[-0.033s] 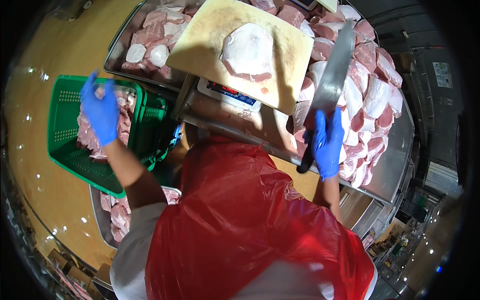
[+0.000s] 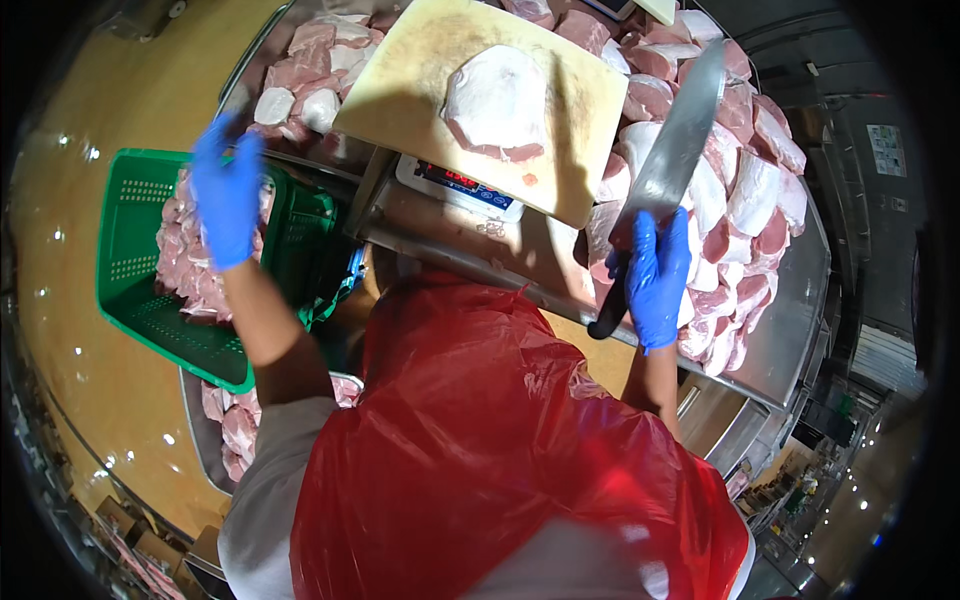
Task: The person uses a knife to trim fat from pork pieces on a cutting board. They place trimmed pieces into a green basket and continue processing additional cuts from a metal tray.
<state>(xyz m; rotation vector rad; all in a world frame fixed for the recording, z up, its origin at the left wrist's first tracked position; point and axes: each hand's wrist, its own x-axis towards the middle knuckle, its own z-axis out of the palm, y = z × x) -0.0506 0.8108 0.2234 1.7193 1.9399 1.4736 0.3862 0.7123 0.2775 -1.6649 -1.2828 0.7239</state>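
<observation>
Knife (image 2: 677, 150) in R grip (image 2: 657, 280), tip fwd & slightly right, just R of board (image 2: 400, 90).
Meat slab (image 2: 495, 100) mid-board, bare room both sides; board's near edge overhangs scale (image 2: 470, 190). Knife's long axis slants over meat pile (image 2: 755, 195). R grip clamped on handle; L grip (image 2: 228, 195) blurred, fingers apart, over green basket (image 2: 130, 235); can't tell if touching.

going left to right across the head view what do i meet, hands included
Left gloved hand → slab of meat on the cutting board → right gloved hand holding the knife → pale sheet at the far right.
</observation>
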